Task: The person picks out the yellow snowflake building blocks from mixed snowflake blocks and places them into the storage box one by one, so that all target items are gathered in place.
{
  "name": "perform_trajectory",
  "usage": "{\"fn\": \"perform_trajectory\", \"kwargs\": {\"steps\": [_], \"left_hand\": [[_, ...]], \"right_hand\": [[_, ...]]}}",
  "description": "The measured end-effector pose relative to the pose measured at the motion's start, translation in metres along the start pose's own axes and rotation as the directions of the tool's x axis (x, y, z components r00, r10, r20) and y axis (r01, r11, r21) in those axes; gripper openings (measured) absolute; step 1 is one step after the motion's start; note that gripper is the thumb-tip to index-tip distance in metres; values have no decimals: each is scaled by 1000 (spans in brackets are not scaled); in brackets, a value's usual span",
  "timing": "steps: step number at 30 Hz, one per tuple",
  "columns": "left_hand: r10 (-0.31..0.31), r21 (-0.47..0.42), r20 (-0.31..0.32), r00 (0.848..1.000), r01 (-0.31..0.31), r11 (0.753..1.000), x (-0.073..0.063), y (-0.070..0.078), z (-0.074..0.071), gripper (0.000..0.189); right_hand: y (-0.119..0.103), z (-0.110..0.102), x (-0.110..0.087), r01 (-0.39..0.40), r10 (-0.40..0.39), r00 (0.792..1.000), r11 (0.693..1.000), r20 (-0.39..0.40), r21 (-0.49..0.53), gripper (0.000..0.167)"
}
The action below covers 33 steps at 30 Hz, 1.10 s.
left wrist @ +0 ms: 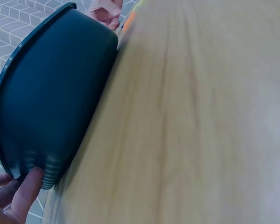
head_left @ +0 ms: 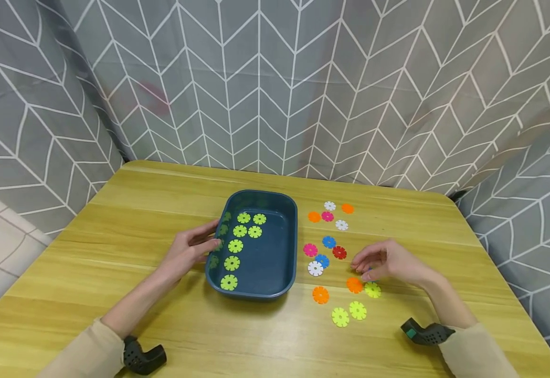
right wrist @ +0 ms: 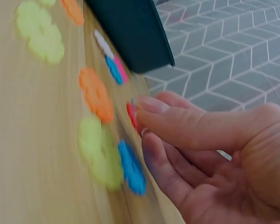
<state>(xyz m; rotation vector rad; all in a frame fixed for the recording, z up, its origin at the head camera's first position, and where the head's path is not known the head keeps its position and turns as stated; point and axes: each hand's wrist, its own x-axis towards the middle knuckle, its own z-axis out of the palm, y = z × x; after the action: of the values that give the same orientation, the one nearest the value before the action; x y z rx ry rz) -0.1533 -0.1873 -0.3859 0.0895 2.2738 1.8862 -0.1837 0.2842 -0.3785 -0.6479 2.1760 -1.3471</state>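
While our left hand point(head_left: 190, 252) gripped bin point(head_left: 256, 294) by left wall — thumb at rim, fingers outside — our right hand point(head_left: 388, 262) hung over loose discs point(head_left: 320, 295) on bin's right, thumb and forefinger slightly parted, other fingers curled, nothing we could see held. Lime disc point(head_left: 372, 290) lay flat just on near side of right thumb, beside orange disc point(head_left: 355, 285); blue disc point(right wrist: 132, 167) sat close by, mostly hidden from head view — touching thumb or not, we couldn't tell. Bin's long axis ran away from us; right hand was nearer discs.

One tray point(head_left: 275, 252) — ten lime discs point(head_left: 229, 282), four orange point(head_left: 320, 294), three white point(head_left: 315, 269), three blue point(head_left: 329, 242), two pink point(head_left: 310, 250), one red point(head_left: 339, 252).
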Motion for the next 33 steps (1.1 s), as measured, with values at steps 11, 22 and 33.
{"fn": "perform_trajectory", "kwargs": {"steps": [11, 22, 33], "left_hand": [[10, 9, 8, 1000, -10, 1000, -1, 2, -1, 63], [13, 20, 12, 1000, -13, 1000, -1, 2, -2, 63], [2, 8, 7, 1000, -2, 1000, -1, 1, -1, 63]], "right_hand": [[14, -11, -17, 104, -96, 990, 991, 103, -79, 36], [17, -8, -14, 83, -87, 996, 968, -5, -238, 34], [15, -5, -14, 98, -104, 995, 957, -7, -273, 32]]}}
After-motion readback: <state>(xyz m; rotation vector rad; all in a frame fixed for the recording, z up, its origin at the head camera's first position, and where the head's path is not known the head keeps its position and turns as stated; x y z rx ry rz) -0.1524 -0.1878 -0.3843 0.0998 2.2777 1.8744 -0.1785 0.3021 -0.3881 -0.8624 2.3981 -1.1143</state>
